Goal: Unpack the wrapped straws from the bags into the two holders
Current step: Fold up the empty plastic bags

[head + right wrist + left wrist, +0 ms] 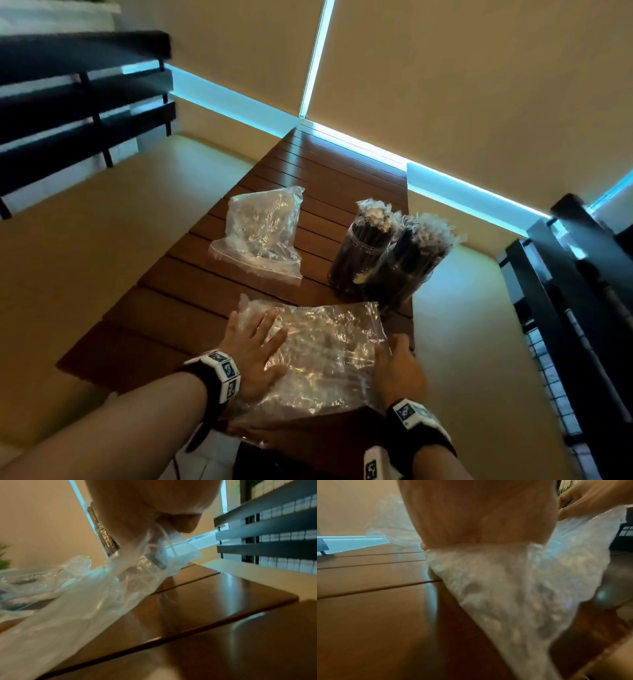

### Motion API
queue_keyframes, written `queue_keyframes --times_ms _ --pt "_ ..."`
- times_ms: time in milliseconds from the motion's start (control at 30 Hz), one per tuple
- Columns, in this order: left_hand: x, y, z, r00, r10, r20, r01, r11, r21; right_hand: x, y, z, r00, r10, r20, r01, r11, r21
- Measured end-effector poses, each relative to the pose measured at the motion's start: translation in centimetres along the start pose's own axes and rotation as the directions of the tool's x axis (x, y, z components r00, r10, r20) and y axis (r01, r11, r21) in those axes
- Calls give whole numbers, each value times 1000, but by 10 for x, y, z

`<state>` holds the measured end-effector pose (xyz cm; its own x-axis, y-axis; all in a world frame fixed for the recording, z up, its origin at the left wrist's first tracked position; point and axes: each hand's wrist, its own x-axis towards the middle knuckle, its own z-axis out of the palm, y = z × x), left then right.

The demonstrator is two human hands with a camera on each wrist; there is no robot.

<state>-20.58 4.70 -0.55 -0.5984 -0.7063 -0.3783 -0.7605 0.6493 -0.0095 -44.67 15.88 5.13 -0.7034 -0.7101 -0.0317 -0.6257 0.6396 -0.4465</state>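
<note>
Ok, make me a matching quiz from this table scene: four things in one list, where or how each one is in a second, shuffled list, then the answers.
Things:
1. near bag
2. far bag
3. two holders
4. left hand

States:
A. full of wrapped straws, at the table's right edge
B. lying alone toward the back left, untouched
C. flat, fingers spread, pressing on plastic
D. at the front edge, under both hands

Pairs: 1-D, 2-B, 3-A, 4-C

Crinkled glossy clear plastic bag (pixel 318 353), smooth slatted semi-gloss wooden table (pixel 171 308), clear plastic holders (pixel 363 263)
</note>
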Motion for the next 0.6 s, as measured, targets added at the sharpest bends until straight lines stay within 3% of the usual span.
queue_keyframes --times_ms 67,133,200,267,333,400,433,500,600 --pt "2 4 -10 997 -59 58 62 997 -49 0 -8 -2 989 -141 -49 128 970 -208" --pt "17 2 -18 985 -118 125 127 989 -72 -9 -30 1 931 -363 -26 341 894 -289" --pt "27 -1 -34 975 -143 169 164 980 -117 -28 -58 9 810 -587 -10 566 785 -254" --pt "22 1 -57 973 -93 213 119 986 -114 -49 -80 23 669 -743 21 724 644 -249" --pt "12 -2 -79 971 33 235 -21 998 -56 -60 -89 36 630 -747 210 776 608 -165" --pt "1 -10 -93 950 162 268 -160 987 -30 -60 -85 46 626 -593 507 725 682 -96" --pt "-2 -18 -94 938 207 278 -211 977 -16 -58 -81 50 609 -523 596 711 692 -120" --pt "-8 -33 -86 929 249 273 -260 966 6 -59 -73 53 594 -467 655 713 683 -161" --pt "-22 -47 -66 928 326 182 -367 886 282 -67 -70 55 611 -484 626 698 703 -138"
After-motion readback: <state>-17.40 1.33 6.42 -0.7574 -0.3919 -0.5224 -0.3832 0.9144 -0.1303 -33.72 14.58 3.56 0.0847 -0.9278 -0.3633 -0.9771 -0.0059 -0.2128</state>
